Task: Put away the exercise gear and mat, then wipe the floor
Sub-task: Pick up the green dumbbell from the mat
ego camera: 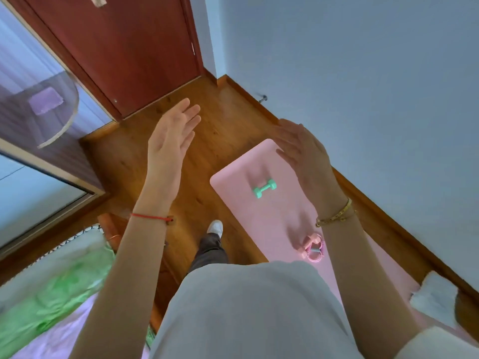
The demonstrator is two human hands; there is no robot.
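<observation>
We hold our left hand (pixel 169 137) and right hand (pixel 302 151) up with fingers spread and empty, above bare wooden floor (pixel 207 141) that runs past our fingertips to the red door (pixel 124 53). Below our right fingers the smooth pink mat (pixel 238 174) lies along the wall's skirting board, its rounded corner just under them. The mint dumbbell (pixel 265 188) rests on it nearer the palm, the pink looped gear (pixel 313 248) beneath the wrist.

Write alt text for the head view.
Both bare hands, left hand and right hand, hang open and empty above a pink mat on a wooden floor. A green dumbbell and pink gear lie on it.
</observation>
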